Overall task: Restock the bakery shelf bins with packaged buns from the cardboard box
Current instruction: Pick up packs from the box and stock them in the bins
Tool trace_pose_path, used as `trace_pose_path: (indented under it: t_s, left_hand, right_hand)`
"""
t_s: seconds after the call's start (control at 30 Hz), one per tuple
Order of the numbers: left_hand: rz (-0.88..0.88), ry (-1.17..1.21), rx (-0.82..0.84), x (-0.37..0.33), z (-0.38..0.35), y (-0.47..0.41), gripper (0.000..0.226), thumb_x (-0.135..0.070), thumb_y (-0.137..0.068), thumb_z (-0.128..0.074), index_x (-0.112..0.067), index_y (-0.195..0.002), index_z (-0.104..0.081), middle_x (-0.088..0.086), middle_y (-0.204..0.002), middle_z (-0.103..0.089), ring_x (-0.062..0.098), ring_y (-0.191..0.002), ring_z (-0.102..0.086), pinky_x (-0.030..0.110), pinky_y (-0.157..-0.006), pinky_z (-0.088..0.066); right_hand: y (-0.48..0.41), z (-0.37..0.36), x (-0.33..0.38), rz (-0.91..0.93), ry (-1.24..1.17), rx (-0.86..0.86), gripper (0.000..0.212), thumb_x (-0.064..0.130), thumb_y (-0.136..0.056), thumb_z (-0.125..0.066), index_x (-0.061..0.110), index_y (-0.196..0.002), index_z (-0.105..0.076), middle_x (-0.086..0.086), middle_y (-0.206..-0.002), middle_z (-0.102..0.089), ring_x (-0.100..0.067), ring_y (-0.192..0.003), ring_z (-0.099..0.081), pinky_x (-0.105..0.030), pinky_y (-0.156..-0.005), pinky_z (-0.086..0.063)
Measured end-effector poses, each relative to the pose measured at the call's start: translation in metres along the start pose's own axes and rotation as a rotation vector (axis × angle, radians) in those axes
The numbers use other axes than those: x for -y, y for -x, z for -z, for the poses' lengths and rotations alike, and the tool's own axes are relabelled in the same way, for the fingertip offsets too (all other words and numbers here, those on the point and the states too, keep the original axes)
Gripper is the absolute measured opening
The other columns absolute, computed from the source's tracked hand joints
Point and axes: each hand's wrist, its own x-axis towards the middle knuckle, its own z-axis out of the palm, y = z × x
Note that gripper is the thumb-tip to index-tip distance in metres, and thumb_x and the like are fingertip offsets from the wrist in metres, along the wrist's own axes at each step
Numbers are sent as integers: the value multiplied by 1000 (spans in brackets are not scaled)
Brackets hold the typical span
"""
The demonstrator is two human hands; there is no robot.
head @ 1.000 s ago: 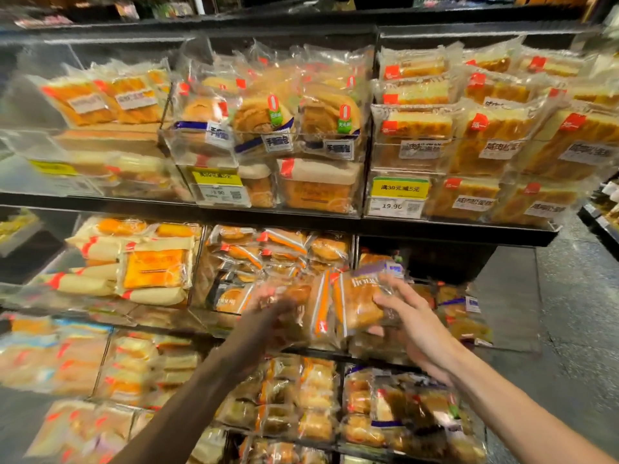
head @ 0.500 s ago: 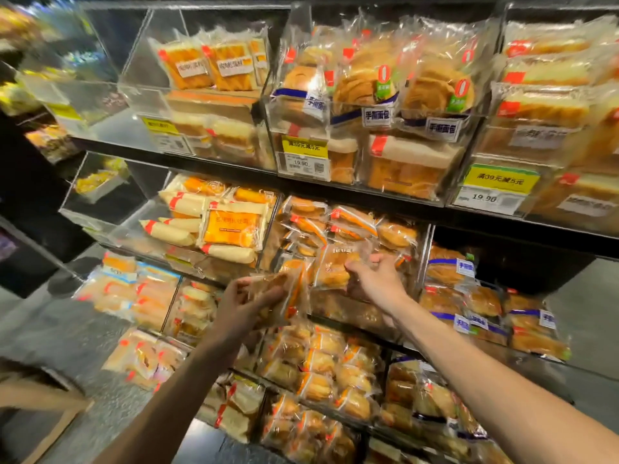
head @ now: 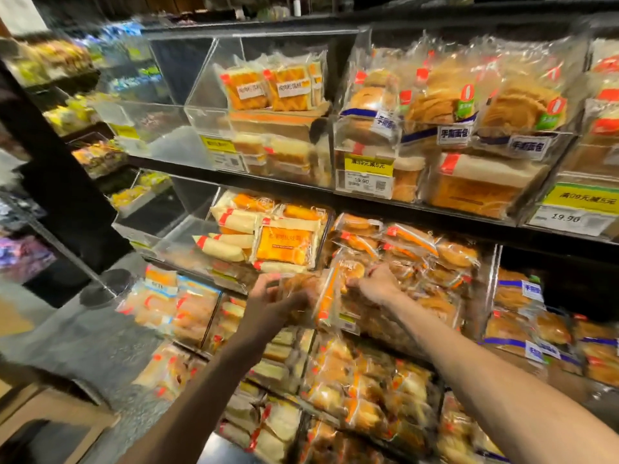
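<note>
My left hand (head: pixel 273 301) grips a clear packet of buns (head: pixel 303 293) in front of the middle-shelf bin (head: pixel 492 262). An upright bun packet with an orange stripe (head: pixel 330 296) stands at that bin's front edge, and my right hand (head: pixel 375 281) pinches its top. Several more bun packets with orange stripes (head: pixel 412 242) lie piled in the bin behind my hands. The cardboard box (head: pixel 50 410) shows at the lower left, blurred, its contents hidden.
Clear acrylic bins line three shelf rows. A half-empty bin (head: pixel 197 128) sits upper left beside sliced cake packets (head: pixel 278 88); round breads (head: pixel 435 102) fill the upper right. Cream rolls (head: pixel 234 229) lie left of my hands. Lower bins (head: pixel 351 380) are packed. Grey floor (head: pixel 83 336) lies left.
The view has swung left and closer. My right hand came forward from the pile to the upright packet at the bin's front. My left hand still holds its packet.
</note>
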Motion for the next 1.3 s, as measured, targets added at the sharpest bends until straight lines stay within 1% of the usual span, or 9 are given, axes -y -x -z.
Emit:
trace_pose_path:
  t_s: [0.1,0.2,0.3,0.5,0.67,0.8,1.0,1.13,1.3]
  left_hand:
    - [-44,-1,116,-6,15,-15,26,-7,-81,-77,-13,-104,-65,5,-90,-75,13,-74,-73,28,-59,-57]
    - [-71,-21,183,-13,29,-32,29,-10,-78,-81,-27,-99,-71,1,-92,-77,20,-84,-74,37,-74,-61]
    - [18,-38,253,-8,39,-52,70,-24,-61,-91,-21,-121,-55,6,-112,-72,23,-97,-73,46,-91,-57]
    - [75,-82,315,-7,29,-76,105,-61,-27,-92,-38,-118,-45,5,-128,-62,29,-110,-66,52,-91,-56]
    - [6,-132,294,-11,10,-70,89,-58,-52,-89,-43,-121,-34,-2,-127,-56,22,-111,-63,51,-96,-53]
    - [-273,-285,231,-22,-11,-64,60,-38,-79,-81,-39,-117,-35,-12,-116,-55,7,-104,-60,35,-92,-53]
    - [-293,-552,383,-32,-38,-85,61,-54,-81,-73,-46,-129,-36,-7,-137,-50,14,-125,-48,36,-101,-44]
    - [-411,-1025,416,-28,-37,-101,83,-58,-82,-68,-37,-152,-28,-1,-155,-32,22,-143,-23,43,-118,-24]
    - [-692,-1397,269,-23,-27,-111,72,-57,-92,-56,-18,-149,-37,-1,-151,-37,21,-133,-31,38,-105,-29]
  right_hand:
    - [-15,-13,-1,22,68,1,49,38,-78,-81,20,-114,-53,-4,-103,-60,-18,-91,-53,-27,-76,-40]
    - [-7,-13,10,9,107,-57,41,35,-82,-79,12,-110,-60,-7,-99,-64,-22,-93,-60,-29,-75,-43]
    - [3,-21,9,9,158,-60,22,30,-83,-79,11,-90,-70,-3,-94,-72,-19,-90,-66,-38,-85,-54]
    - [30,-9,10,-26,140,-204,17,34,-86,-76,21,-82,-65,4,-86,-67,-15,-85,-64,-31,-75,-50]
    - [68,12,1,108,-174,-254,38,46,-91,-65,9,-93,-70,-1,-85,-71,-19,-80,-66,-35,-79,-51]
    - [84,9,15,183,-293,-105,69,78,-64,-67,22,-105,-64,3,-95,-72,-12,-82,-70,-35,-81,-57]
    - [61,25,12,175,-323,-263,37,27,-83,-79,11,-109,-58,-9,-97,-68,-18,-81,-66,-24,-67,-52]
    - [35,16,0,114,-350,-284,34,26,-84,-79,14,-107,-57,-15,-95,-69,-23,-75,-64,-32,-64,-51]
    - [23,-2,6,133,-201,-324,37,42,-85,-74,24,-110,-55,-1,-98,-67,-20,-87,-66,-33,-72,-54]
